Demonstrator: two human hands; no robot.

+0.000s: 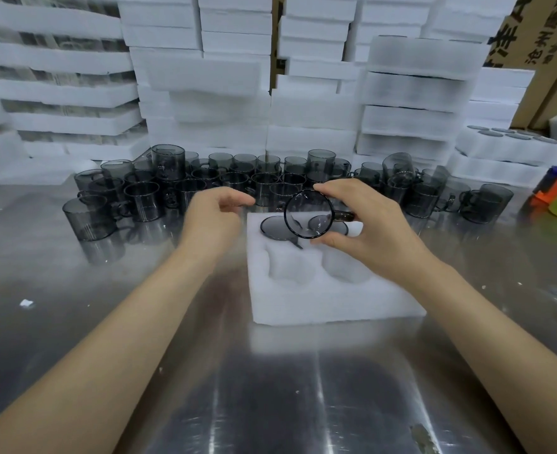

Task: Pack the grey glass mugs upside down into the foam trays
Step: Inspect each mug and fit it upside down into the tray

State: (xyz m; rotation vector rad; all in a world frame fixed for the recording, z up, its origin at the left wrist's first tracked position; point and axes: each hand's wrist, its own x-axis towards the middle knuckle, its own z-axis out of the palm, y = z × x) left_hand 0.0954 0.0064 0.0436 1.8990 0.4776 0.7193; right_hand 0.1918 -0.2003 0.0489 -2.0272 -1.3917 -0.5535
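steel table scuffed, shiny | foam tray centre | foam stacks behind

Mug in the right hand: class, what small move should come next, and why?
Probably lower the mug, pinched by the right hand, mouth down into a near pocket of the tray: the two far pockets already hold mugs, the two near ones look empty.

— What did the person's arms look like?
— Bare all the way. The left hand and the right hand were uncovered, and so were the left forearm and the right forearm, down to the bottom edge.
— Nails?
— Too blurred to tell.
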